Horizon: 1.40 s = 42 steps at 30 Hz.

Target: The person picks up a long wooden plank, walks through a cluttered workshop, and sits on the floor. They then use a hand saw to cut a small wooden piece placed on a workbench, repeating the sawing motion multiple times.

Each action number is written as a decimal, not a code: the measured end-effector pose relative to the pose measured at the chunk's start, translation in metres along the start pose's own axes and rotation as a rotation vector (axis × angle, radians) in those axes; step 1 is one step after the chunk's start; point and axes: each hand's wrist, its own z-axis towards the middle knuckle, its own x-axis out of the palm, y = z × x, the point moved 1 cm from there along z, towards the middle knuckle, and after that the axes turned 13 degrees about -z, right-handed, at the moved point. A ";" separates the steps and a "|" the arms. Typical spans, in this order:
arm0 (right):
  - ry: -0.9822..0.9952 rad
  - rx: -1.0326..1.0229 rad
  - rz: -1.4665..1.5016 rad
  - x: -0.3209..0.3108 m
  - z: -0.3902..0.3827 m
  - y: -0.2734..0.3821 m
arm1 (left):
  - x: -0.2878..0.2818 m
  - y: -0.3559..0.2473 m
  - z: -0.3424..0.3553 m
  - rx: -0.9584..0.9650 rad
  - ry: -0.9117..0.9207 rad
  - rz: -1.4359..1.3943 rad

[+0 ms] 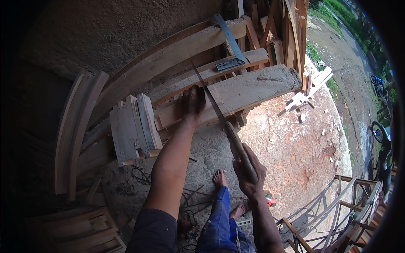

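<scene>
My right hand [249,170] is wrapped around the wooden handle of a handsaw [214,103]. The saw's narrow blade slants away from me to the upper left and crosses the work beside my left hand. With its fingers curled, my left hand [194,101] grips a pale wooden board [168,116] lying on a thick bench plank [253,88]. The blade passes just right of those knuckles; whether its teeth touch the wood I cannot tell. Beyond it, a metal try square [230,40] rests across the beams behind the plank.
Cut wooden blocks [133,126] stand stacked left of my left arm. Long curved timbers [78,135] lean farther left by the rough wall [114,29]. Upright planks [291,38] are at the back right. Offcuts [306,92] and cables [190,202] lie on the ground; wooden frames [337,211] stand lower right.
</scene>
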 end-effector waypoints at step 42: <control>0.036 -0.094 -0.292 -0.043 -0.111 -0.022 | 0.006 0.011 -0.001 0.048 -0.078 -0.083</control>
